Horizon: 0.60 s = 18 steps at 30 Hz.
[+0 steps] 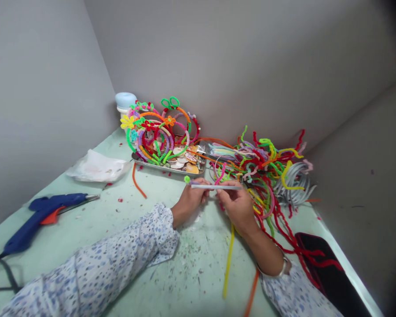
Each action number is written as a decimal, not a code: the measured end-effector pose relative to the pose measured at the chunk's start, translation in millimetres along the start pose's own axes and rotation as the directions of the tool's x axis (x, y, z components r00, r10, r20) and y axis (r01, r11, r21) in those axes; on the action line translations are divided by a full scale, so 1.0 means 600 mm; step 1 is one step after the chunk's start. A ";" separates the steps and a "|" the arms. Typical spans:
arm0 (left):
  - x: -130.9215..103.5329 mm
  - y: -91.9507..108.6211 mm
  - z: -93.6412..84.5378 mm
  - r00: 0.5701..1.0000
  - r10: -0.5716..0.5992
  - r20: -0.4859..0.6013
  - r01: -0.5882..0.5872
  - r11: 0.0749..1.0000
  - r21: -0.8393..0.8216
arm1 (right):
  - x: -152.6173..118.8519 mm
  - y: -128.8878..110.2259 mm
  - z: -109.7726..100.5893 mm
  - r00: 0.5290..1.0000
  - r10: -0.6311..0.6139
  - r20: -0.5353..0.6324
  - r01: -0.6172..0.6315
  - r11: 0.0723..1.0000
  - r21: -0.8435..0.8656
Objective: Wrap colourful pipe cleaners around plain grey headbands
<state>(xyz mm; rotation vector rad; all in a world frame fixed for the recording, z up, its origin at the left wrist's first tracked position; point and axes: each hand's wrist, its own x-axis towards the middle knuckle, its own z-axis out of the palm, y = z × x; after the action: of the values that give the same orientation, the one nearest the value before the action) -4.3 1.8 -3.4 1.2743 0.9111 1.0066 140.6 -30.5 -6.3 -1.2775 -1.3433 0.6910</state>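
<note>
Both hands meet over the middle of the table around a thin, straight white strip (231,187), held nearly level; its exact kind I cannot make out. My left hand (189,199) is closed on its left part, where a purple fuzzy bit and a green pipe cleaner tip (186,179) stick out. My right hand (239,204) pinches the strip further right. A pink pipe cleaner (220,175) rises between the hands, close to the right fingers. The fingertips partly hide one another.
Finished pipe cleaner headbands (158,132) stand in a metal tray (171,169) with flat wooden-looking pieces. Tangled pipe cleaners (267,158) and grey hoops (295,185) lie right. A blue glue gun (46,211), a plastic bag (99,167) and a dark phone (330,273) flank the arms.
</note>
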 end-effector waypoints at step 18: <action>-0.002 0.005 0.001 0.998 0.025 -0.053 -0.015 0.982 0.189 | 0.005 0.000 -0.008 0.989 -0.115 0.090 0.132 0.968 -0.213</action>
<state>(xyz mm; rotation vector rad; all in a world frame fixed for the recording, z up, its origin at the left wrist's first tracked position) -4.3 0.4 -0.5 1.4220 1.0578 0.9933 145.6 -28.8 -4.1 -1.3371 -1.5828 0.5206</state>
